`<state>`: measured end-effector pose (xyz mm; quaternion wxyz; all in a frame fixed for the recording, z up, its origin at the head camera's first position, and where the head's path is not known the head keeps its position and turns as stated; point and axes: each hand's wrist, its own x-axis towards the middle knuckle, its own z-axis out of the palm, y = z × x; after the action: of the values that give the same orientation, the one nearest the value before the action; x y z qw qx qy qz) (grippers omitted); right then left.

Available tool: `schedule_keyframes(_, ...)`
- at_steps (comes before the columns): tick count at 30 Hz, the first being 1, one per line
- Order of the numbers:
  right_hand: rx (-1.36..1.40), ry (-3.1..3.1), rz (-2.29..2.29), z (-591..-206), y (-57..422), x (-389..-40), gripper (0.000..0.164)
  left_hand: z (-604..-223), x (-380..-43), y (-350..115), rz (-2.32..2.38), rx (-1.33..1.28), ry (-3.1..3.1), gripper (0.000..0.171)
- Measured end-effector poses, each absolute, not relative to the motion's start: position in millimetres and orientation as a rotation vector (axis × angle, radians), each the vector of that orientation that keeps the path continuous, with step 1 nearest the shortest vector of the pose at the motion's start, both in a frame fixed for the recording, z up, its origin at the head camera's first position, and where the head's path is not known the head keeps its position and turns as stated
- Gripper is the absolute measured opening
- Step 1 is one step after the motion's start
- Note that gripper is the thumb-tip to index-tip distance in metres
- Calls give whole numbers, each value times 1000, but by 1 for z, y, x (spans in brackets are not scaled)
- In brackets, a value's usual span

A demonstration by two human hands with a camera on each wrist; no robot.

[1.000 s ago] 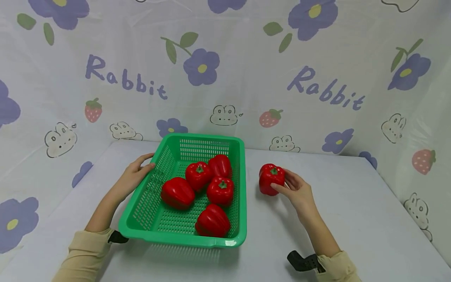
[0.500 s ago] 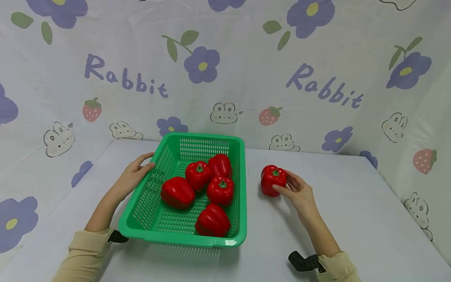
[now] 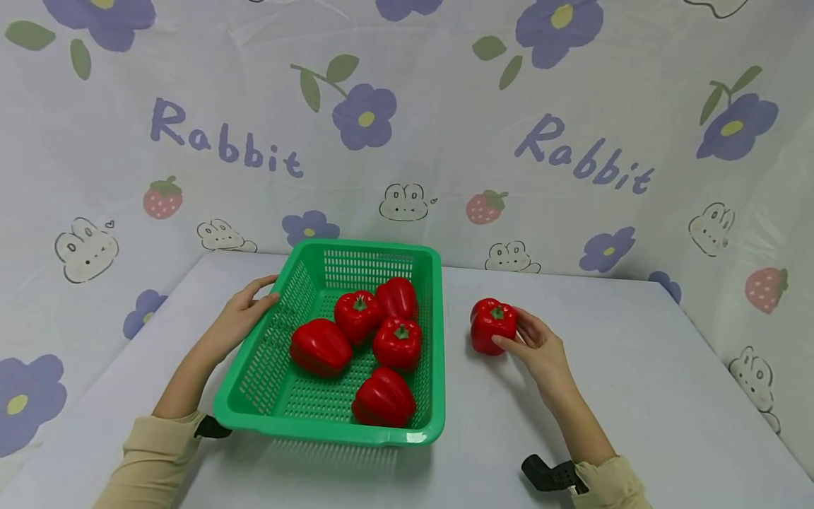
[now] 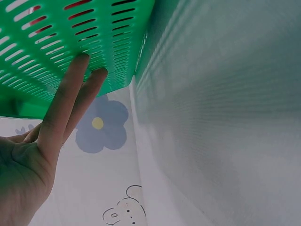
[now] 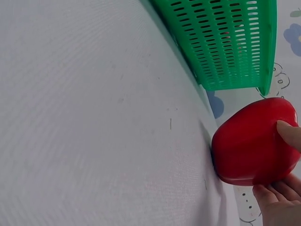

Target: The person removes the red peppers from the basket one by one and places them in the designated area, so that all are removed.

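A green plastic basket with slotted walls stands on the table, holding several red bell peppers. My left hand is at the basket's left side. In the left wrist view, that hand's straight fingers rest against the outside of the slotted wall. To the right of the basket, my right hand holds one more red bell pepper, stem up, between thumb and fingers. The right wrist view shows this bell pepper at the table surface, the thumb on one side and the fingertips on the other.
The white table reaches back to a hanging cloth printed with flowers, rabbits and strawberries. A black wrist strap piece sticks out at the right sleeve. A gap of tabletop lies between the basket and the held pepper.
My right hand and its bell pepper have shifted slightly right and toward me, then stayed there. The left hand and the basket hold their places.
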<state>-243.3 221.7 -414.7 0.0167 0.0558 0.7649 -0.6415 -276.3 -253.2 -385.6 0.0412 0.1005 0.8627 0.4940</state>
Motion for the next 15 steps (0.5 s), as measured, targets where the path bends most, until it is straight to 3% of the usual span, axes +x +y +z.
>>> schedule_keyframes(15,116,2388,-1984,-418,222,-241,79,-387,-278,-254,1511,312,2641,60)
